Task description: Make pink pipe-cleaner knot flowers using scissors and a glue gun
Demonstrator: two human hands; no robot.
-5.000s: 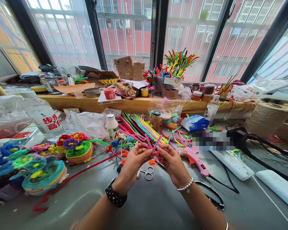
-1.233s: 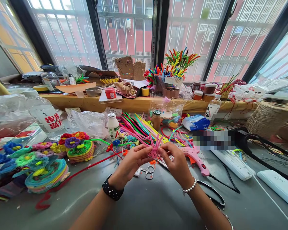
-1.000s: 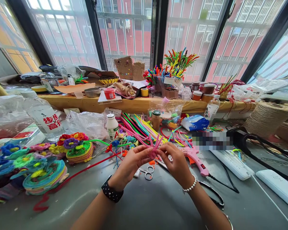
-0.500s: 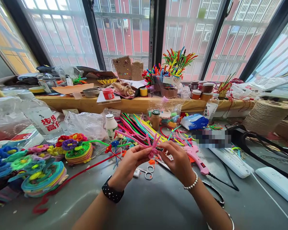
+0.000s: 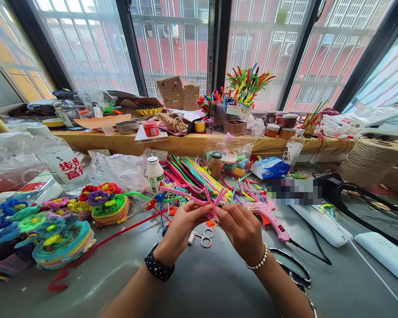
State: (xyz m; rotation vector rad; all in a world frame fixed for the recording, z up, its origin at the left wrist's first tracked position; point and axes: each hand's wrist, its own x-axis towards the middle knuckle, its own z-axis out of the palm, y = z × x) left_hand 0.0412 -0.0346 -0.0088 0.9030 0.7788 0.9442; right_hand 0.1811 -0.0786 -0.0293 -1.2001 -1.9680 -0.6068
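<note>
Both hands meet above the grey table, pinching a pink pipe cleaner piece (image 5: 215, 203) whose free ends fan upward. My left hand (image 5: 185, 225), with a black watch at the wrist, grips it from the left with closed fingers. My right hand (image 5: 240, 227), with a pearl bracelet, pinches it from the right. Small scissors (image 5: 202, 237) lie on the table just under the hands. A pile of loose coloured pipe cleaners (image 5: 192, 174) lies behind them.
A pink glue gun (image 5: 270, 216) with a black cord lies right of my hands. Finished pipe-cleaner flowers and coils (image 5: 63, 240) cover the left side. A white bottle (image 5: 155, 174), a jar (image 5: 215, 165), tissue pack (image 5: 268, 168), power strip (image 5: 321, 223) and twine spool (image 5: 368, 161) stand around.
The hands have kept working the pink piece, which has been twisted tighter at its middle. They have dropped slightly toward me; the rest of the table is unchanged.
</note>
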